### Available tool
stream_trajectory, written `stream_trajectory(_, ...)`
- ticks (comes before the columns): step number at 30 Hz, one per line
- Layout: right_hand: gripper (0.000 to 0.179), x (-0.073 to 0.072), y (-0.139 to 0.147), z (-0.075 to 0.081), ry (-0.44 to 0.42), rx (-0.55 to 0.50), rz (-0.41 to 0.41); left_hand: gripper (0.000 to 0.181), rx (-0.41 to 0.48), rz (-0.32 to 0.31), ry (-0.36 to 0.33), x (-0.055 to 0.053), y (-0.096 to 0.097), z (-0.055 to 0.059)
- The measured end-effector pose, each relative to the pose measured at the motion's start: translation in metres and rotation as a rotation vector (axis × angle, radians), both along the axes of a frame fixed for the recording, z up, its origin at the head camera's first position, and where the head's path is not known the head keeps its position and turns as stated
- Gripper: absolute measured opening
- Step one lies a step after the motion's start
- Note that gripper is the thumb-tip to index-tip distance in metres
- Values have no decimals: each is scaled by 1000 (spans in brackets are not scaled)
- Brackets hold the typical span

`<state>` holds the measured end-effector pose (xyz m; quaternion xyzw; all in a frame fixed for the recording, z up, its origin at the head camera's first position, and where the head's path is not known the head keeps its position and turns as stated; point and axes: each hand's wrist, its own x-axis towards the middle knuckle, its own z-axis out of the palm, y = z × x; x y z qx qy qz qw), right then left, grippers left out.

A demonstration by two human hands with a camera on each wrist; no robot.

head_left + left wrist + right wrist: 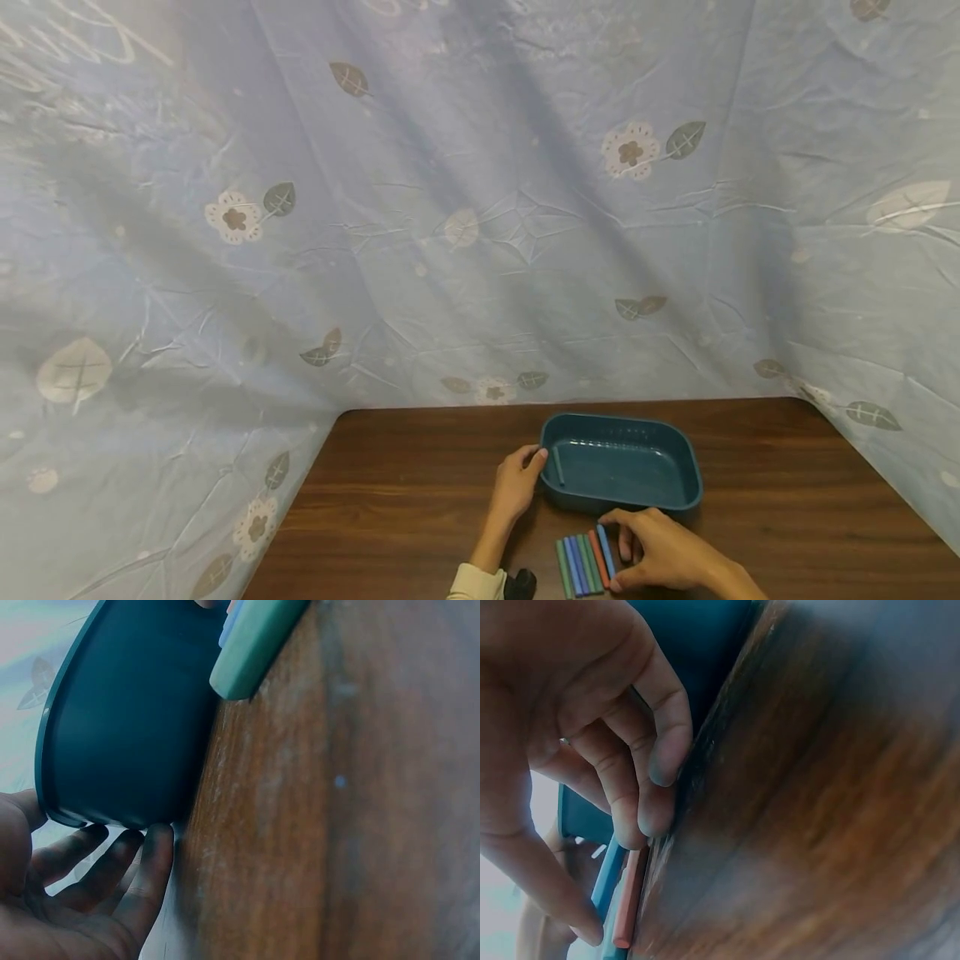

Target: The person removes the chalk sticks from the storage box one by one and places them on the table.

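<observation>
A row of coloured chalk sticks (pixel 582 565) lies side by side on the table, with green, blue, purple and red among them. At the right end of that row my right hand (pixel 663 552) pinches a blue chalk stick (pixel 606 550) lengthwise, fingertips at its far end and thumb at its near end. Beside it is a red chalk stick (pixel 628 900) in the right wrist view. My left hand (pixel 516 485) grips the left end of a teal plastic tub (pixel 622 503), thumb at the rim and fingers against the outer wall. Inside the tub, a green chalk stick (pixel 558 467) leans near the left wall.
The brown wooden table (pixel 405 492) ends against a pale floral fabric sheet (pixel 465 292) hanging at the back and sides. The tub stands just beyond the chalk row. A small black object (pixel 521 584) is by my left sleeve.
</observation>
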<state>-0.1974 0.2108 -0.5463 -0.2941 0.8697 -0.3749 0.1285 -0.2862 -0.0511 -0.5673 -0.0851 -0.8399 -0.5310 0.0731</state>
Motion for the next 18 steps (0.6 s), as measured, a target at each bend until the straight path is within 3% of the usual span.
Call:
stream_trajectory(9, 70, -1, -1, -3, -47, 6, 20, 36, -7, 6, -2, 0, 1, -1)
stream_trajectory(18, 72, -1, -2, -3, -41, 24, 18, 37, 4, 10, -3, 0, 1, 0)
